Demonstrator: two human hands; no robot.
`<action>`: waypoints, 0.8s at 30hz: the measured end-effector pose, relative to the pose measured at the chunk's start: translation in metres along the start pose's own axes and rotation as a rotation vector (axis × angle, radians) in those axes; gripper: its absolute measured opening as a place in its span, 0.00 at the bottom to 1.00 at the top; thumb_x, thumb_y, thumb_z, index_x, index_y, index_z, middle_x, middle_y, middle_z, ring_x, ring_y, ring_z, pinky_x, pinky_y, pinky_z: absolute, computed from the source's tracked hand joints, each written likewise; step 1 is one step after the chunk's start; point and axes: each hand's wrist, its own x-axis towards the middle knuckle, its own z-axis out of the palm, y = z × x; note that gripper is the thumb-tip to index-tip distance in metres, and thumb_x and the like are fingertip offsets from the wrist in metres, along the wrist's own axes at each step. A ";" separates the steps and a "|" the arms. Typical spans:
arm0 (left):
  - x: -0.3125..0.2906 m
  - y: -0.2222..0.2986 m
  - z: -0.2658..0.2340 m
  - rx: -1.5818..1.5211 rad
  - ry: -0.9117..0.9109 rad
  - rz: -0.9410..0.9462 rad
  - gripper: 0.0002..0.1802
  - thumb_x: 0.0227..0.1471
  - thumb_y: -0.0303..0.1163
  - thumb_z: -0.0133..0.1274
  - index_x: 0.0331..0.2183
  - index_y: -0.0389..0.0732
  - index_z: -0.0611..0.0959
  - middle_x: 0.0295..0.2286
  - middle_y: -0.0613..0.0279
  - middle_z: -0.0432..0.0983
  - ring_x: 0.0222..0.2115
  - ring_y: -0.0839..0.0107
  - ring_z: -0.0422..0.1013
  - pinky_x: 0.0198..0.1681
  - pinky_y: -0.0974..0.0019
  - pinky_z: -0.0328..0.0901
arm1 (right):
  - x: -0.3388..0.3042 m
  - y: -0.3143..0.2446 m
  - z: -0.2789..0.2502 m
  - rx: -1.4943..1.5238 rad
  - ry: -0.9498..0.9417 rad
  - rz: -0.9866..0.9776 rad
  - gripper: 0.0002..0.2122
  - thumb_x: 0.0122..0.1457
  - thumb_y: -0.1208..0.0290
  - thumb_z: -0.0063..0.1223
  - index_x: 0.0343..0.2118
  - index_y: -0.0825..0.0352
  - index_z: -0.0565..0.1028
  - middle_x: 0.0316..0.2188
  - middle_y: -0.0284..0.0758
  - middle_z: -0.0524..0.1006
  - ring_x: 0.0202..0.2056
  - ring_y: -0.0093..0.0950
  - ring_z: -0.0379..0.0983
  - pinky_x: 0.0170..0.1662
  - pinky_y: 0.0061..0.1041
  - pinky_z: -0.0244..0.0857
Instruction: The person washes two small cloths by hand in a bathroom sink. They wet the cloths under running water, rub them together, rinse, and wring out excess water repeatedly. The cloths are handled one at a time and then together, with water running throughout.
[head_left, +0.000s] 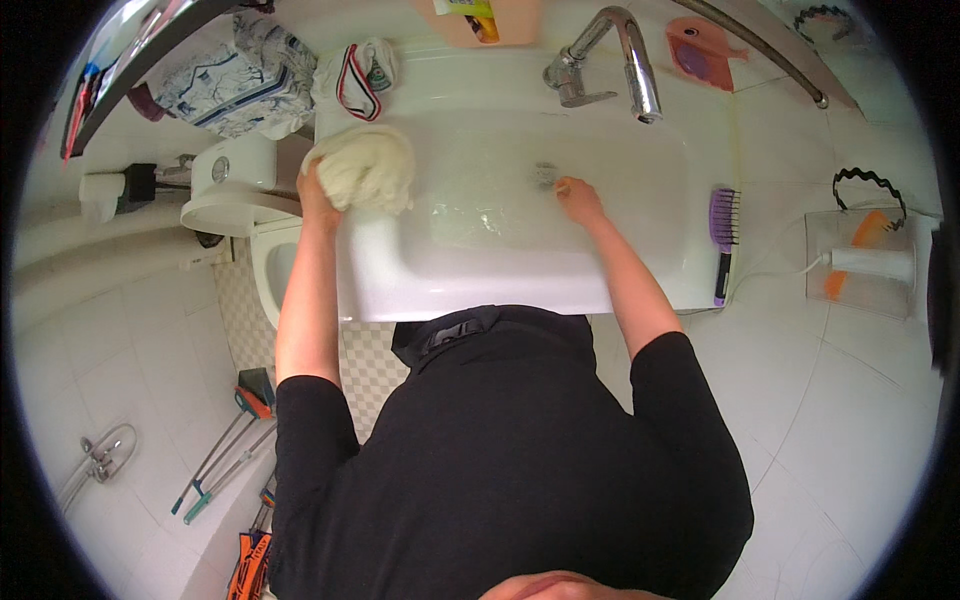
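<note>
A bunched cream-coloured cloth (368, 165), soft and thick, rests on the left ledge of the white sink (520, 285). My left hand (317, 195) is wrapped round its left side, with most of the fingers hidden. Over the basin, my right hand (580, 201) is closed with its fingertips just right of the drain (545, 176). What those fingers hold, if anything, is too small to tell. Shallow water seems to glint on the basin floor. Behind the basin stands a chrome faucet (635, 75), its spout to the right of the drain.
Small white cloth with dark and red trim (358, 80) lies on the back left corner. A purple hairbrush (723, 240) sits along the right rim, near a pink fish-shaped holder (700, 52). Left of the sink are a toilet (270, 260) and a patterned bag (240, 85).
</note>
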 end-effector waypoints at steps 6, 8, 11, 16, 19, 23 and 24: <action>0.003 -0.005 -0.022 -0.093 -0.120 -0.041 0.22 0.52 0.37 0.40 0.45 0.33 0.71 0.41 0.53 0.72 0.41 0.63 0.70 0.45 0.61 0.66 | -0.001 -0.025 0.018 -0.085 0.123 -0.009 0.14 0.52 0.74 0.44 0.43 0.59 0.73 0.41 0.40 0.73 0.43 0.38 0.69 0.44 0.35 0.65; 0.004 -0.006 -0.022 -0.089 -0.121 -0.052 0.22 0.52 0.37 0.39 0.45 0.33 0.71 0.41 0.53 0.72 0.41 0.63 0.70 0.46 0.62 0.65 | -0.001 -0.027 0.022 -0.093 0.127 -0.012 0.14 0.53 0.74 0.43 0.43 0.59 0.73 0.40 0.40 0.74 0.43 0.38 0.69 0.43 0.35 0.65; 0.010 -0.009 -0.032 -0.114 -0.096 -0.065 0.22 0.52 0.37 0.39 0.45 0.33 0.71 0.41 0.53 0.72 0.41 0.63 0.70 0.45 0.62 0.66 | -0.001 -0.034 0.030 -0.074 0.147 0.012 0.13 0.53 0.72 0.42 0.42 0.58 0.73 0.39 0.39 0.74 0.42 0.37 0.70 0.42 0.35 0.66; 0.009 -0.008 -0.027 -0.110 -0.099 -0.055 0.22 0.51 0.36 0.39 0.45 0.33 0.71 0.40 0.53 0.72 0.41 0.63 0.70 0.45 0.62 0.66 | 0.000 -0.045 0.026 -0.213 0.059 0.106 0.12 0.53 0.70 0.42 0.40 0.61 0.74 0.36 0.40 0.76 0.39 0.39 0.72 0.40 0.37 0.68; 0.010 -0.007 -0.029 -0.160 -0.123 -0.115 0.23 0.50 0.37 0.40 0.45 0.33 0.71 0.40 0.53 0.72 0.41 0.63 0.70 0.45 0.61 0.66 | 0.010 -0.046 0.029 -0.277 -0.059 0.156 0.11 0.53 0.69 0.43 0.37 0.65 0.75 0.34 0.43 0.76 0.38 0.41 0.73 0.39 0.37 0.68; 0.007 -0.010 -0.026 -0.160 -0.053 -0.070 0.23 0.49 0.38 0.42 0.44 0.33 0.72 0.40 0.53 0.72 0.41 0.62 0.70 0.44 0.61 0.66 | 0.013 -0.044 0.037 -0.251 -0.073 0.067 0.12 0.53 0.68 0.42 0.34 0.68 0.75 0.34 0.45 0.76 0.38 0.41 0.73 0.39 0.37 0.67; 0.007 -0.009 -0.026 -0.166 -0.057 -0.079 0.23 0.49 0.37 0.42 0.44 0.33 0.72 0.40 0.53 0.72 0.40 0.62 0.71 0.44 0.61 0.67 | 0.011 -0.044 0.039 -0.251 -0.062 0.068 0.12 0.53 0.67 0.42 0.33 0.68 0.75 0.34 0.45 0.76 0.38 0.42 0.73 0.39 0.38 0.67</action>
